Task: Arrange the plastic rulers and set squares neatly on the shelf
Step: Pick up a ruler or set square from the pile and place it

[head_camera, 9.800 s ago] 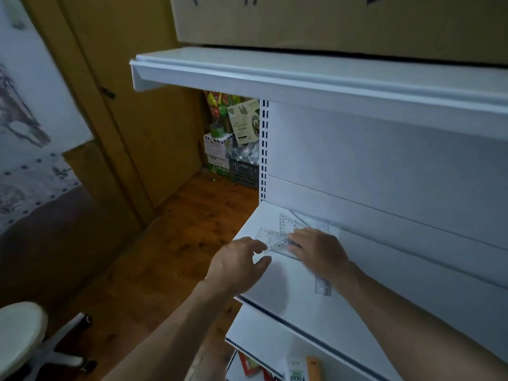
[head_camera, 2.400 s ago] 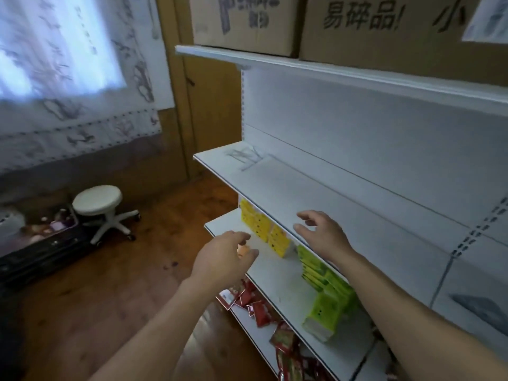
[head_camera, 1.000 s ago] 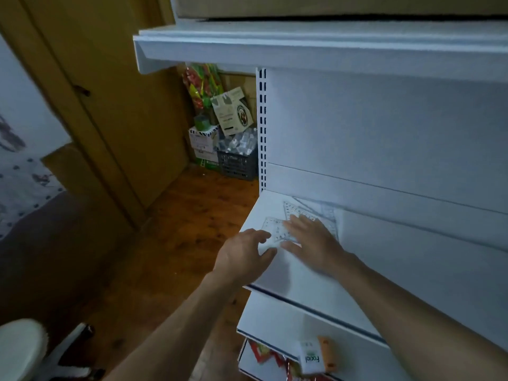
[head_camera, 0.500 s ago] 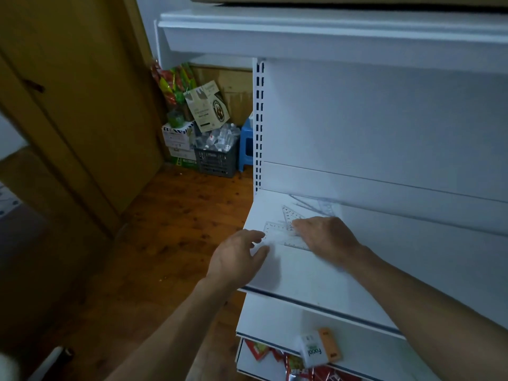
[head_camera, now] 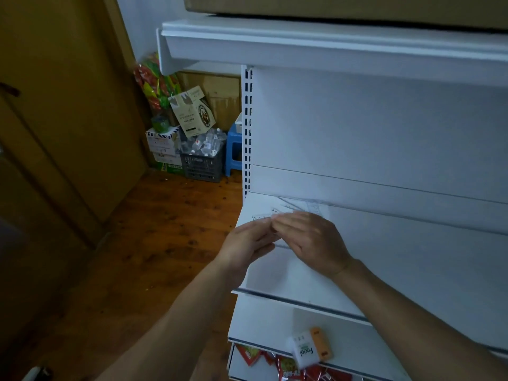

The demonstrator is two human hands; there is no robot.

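Several clear plastic rulers and set squares lie at the left end of the white shelf (head_camera: 275,279). One clear ruler (head_camera: 259,217) pokes out to the left past my fingertips. A set square (head_camera: 299,204) lies flat near the back panel. My left hand (head_camera: 244,243) pinches the near edge of the clear ruler between thumb and fingers. My right hand (head_camera: 313,240) lies flat on the pile, its fingers straight and pointing left, and hides most of it. The two hands meet at their fingertips.
An upper shelf (head_camera: 330,48) overhangs the work area, with a cardboard box on top. A lower shelf (head_camera: 264,320) carries a small "Facial" tissue pack (head_camera: 305,349). Red snack packets (head_camera: 286,367) lie below. Boxes, a crate of bottles (head_camera: 202,158) and a blue stool (head_camera: 233,149) stand on the wooden floor at left.
Since half a second ago my left hand has moved right and up onto the ruler, meeting my right hand's fingertips. The right hand has stayed on the pile.
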